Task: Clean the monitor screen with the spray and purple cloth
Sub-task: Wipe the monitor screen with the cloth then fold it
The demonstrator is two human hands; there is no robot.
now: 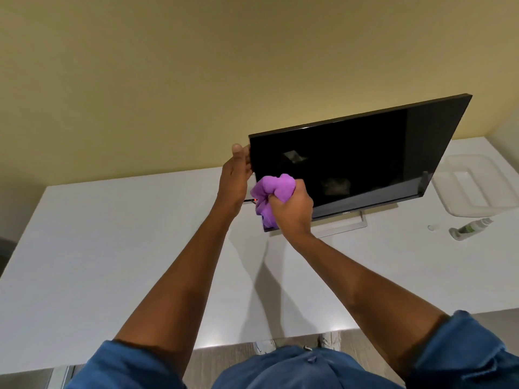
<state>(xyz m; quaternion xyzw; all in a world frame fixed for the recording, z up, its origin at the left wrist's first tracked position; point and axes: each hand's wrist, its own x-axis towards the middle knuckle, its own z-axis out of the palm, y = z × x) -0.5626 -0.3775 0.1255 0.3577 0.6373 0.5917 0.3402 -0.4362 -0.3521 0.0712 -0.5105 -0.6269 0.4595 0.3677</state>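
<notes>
A black monitor stands on a silver stand on the white table, its dark screen facing me. My left hand grips the monitor's left edge near the upper corner. My right hand is closed on a bunched purple cloth, which is pressed against the lower left part of the screen. The spray bottle, white with a green label, lies on its side on the table to the right of the monitor, with its small cap beside it.
A clear plastic tray sits at the table's far right, behind the spray bottle. A beige wall rises behind the table. A thin cable with a red light shows by the monitor's left edge.
</notes>
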